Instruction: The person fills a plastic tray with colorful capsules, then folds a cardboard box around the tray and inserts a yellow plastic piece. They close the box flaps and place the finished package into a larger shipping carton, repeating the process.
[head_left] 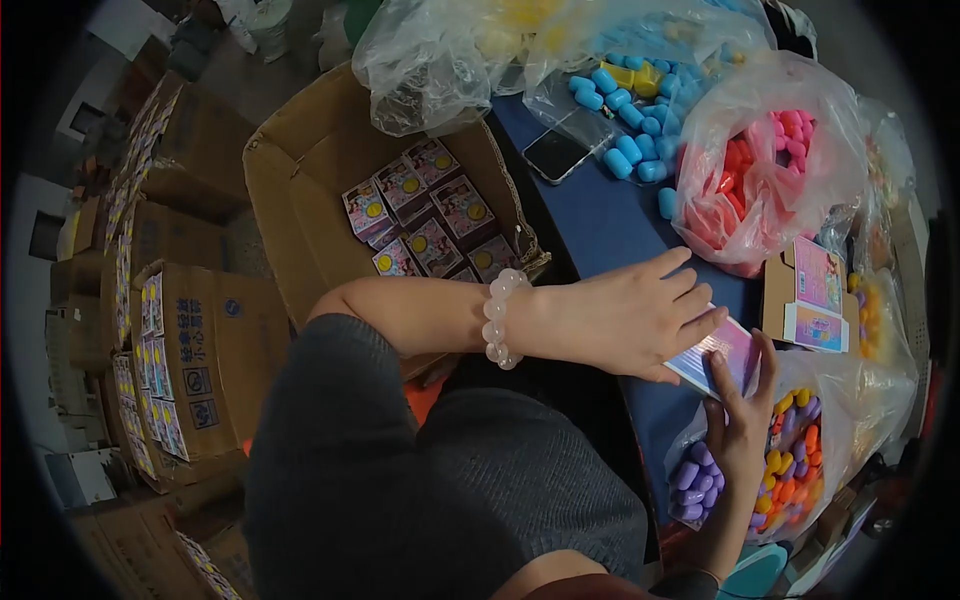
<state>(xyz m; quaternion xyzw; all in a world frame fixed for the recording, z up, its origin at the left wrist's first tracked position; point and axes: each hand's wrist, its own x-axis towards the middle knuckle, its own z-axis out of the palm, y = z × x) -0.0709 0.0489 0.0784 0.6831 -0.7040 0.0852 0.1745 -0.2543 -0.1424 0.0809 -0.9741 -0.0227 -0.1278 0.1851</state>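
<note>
A small pink-and-purple printed box (735, 352) is held between my two hands. My left hand (635, 315), with a pale beaded bracelet on its wrist, reaches in from the left with its thumb and index finger at the box's left end and its other fingers raised. From below, my right hand (742, 400) grips the box's lower right side with thumb and fingers. Just beyond my hands stands an open cardboard box with a printed front (820, 290). The far face of the held box is hidden.
A large carton (290, 190) holds several small printed boxes (432, 245). On the blue table (610, 240) lie a phone (562, 152), blue capsules (648, 125), a bag of red and pink capsules (735, 215), and bags of purple (697, 485) and mixed capsules (790, 465). Stacked cartons (225, 355) stand left.
</note>
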